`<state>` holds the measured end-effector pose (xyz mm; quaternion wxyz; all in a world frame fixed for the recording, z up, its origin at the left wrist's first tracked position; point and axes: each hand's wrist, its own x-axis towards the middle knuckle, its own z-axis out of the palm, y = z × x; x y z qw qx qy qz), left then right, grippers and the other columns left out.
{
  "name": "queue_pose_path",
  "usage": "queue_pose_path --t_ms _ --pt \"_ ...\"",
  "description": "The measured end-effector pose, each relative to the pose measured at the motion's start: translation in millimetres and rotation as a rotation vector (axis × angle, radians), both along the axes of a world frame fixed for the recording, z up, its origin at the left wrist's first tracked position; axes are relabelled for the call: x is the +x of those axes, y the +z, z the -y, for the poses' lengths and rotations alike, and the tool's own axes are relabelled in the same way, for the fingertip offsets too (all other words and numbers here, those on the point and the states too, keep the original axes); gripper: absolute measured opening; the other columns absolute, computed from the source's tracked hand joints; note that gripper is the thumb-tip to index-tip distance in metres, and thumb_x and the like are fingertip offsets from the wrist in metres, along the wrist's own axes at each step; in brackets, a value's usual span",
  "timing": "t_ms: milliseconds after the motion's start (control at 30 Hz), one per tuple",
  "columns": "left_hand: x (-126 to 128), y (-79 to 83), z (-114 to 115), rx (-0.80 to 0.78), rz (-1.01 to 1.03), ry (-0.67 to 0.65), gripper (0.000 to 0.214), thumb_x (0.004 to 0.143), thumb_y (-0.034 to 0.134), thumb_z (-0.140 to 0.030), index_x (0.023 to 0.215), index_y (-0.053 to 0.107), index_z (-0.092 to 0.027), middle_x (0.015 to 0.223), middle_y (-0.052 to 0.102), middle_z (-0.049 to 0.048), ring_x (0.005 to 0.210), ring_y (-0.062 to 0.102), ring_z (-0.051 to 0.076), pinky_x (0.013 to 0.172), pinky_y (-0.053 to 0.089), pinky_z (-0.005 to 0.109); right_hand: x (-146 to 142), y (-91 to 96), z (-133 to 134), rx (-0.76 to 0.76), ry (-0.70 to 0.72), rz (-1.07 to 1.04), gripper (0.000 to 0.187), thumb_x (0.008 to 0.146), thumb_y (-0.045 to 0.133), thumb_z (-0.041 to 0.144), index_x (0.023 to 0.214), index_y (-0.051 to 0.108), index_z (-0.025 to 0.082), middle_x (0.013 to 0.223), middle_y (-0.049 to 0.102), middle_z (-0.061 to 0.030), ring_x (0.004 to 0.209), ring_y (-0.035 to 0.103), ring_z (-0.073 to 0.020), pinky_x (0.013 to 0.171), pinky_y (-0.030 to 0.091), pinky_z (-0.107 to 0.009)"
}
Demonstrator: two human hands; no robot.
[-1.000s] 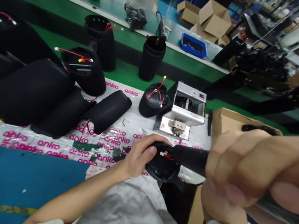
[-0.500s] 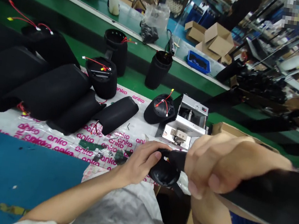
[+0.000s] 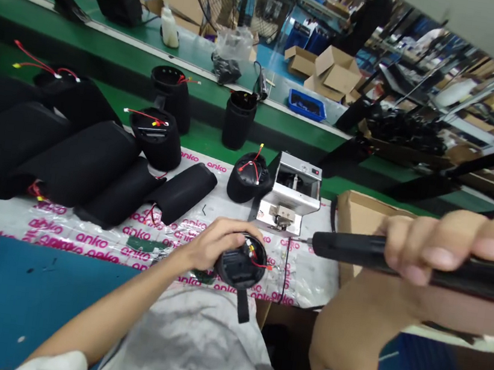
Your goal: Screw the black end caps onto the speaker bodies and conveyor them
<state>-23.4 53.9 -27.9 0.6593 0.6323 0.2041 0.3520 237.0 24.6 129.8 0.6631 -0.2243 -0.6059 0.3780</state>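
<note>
My left hand (image 3: 216, 243) is wrapped round the near-side rim of a black cylindrical speaker housing (image 3: 239, 272), its open end facing up. Red and yellow wires lie inside it, and a black strap hangs from its lower edge. In my right hand (image 3: 443, 247) is a black electric screwdriver (image 3: 357, 248), held level, its thin bit pointing left toward the silver screw feeder (image 3: 293, 194). The bit is apart from the housing. Just behind the housing stands another black speaker housing (image 3: 248, 179) with red wires on top.
Several black fabric-covered cylinders (image 3: 78, 156) lie along the left of the bench, on plastic sheeting printed in pink (image 3: 94, 241). A cardboard box (image 3: 362, 206) sits right of the feeder. Across the green conveyor (image 3: 209, 125) are a blue tray (image 3: 307, 105) and a white bottle (image 3: 170, 29).
My right hand has moved right with the screwdriver, away from the housing. The housing's inside and wires now show. The camera view has shifted a little.
</note>
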Motion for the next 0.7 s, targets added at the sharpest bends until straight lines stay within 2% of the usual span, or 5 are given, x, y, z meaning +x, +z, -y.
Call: queue_pose_path --t_ms 100,200,400,600,700 --pt "-12.7 1.4 -1.6 -0.017 -0.025 0.026 0.057 0.109 0.050 -0.061 0.119 0.084 -0.017 0.122 0.085 0.0128 0.115 0.079 0.035 0.106 0.056 0.041 -8.8 -25.4 -12.3 0.030 -0.215 0.020 0.071 0.093 0.069 0.088 0.084 0.083 0.019 0.065 0.069 -0.0059 0.041 0.058 -0.0186 0.030 0.041 -0.031" --pt "-18.1 -6.0 29.3 -0.002 -0.066 0.254 0.061 0.109 0.051 -0.065 0.148 0.071 -0.022 0.150 0.075 0.0130 0.141 0.068 0.037 0.124 0.046 0.046 -30.0 -57.8 -27.1 0.075 -0.294 -0.017 0.083 0.095 0.052 0.094 0.082 0.084 0.018 0.064 0.070 -0.0093 0.040 0.060 -0.0197 0.030 0.039 -0.027" --pt "-1.7 -23.9 102.5 0.038 -0.177 0.685 0.062 0.114 0.049 -0.055 0.170 0.045 -0.027 0.175 0.050 0.0119 0.162 0.047 0.033 0.135 0.035 0.049 -43.2 -94.5 -43.9 0.079 -0.311 -0.063 0.080 0.093 0.057 0.093 0.079 0.081 0.018 0.064 0.072 -0.0087 0.034 0.058 -0.0187 0.027 0.041 -0.026" --pt "14.6 -22.4 77.1 0.187 -0.107 0.666 0.053 0.118 0.036 -0.050 0.156 0.062 -0.023 0.157 0.068 0.0129 0.145 0.065 0.031 0.126 0.047 0.048 -41.1 -101.6 -60.0 -0.152 -0.221 -0.075 0.094 0.093 0.045 0.102 0.078 0.083 0.017 0.062 0.073 -0.0107 0.027 0.052 -0.0177 0.020 0.031 -0.024" --pt "13.8 -18.3 65.2 0.260 -0.126 0.648 0.050 0.119 0.036 -0.044 0.153 0.065 -0.022 0.154 0.072 0.0128 0.142 0.068 0.029 0.122 0.050 0.046 -11.2 -85.9 -58.3 -0.281 -0.099 -0.095 0.091 0.083 0.059 0.103 0.077 0.085 0.016 0.059 0.072 -0.0104 0.026 0.048 -0.0172 0.019 0.030 -0.026"
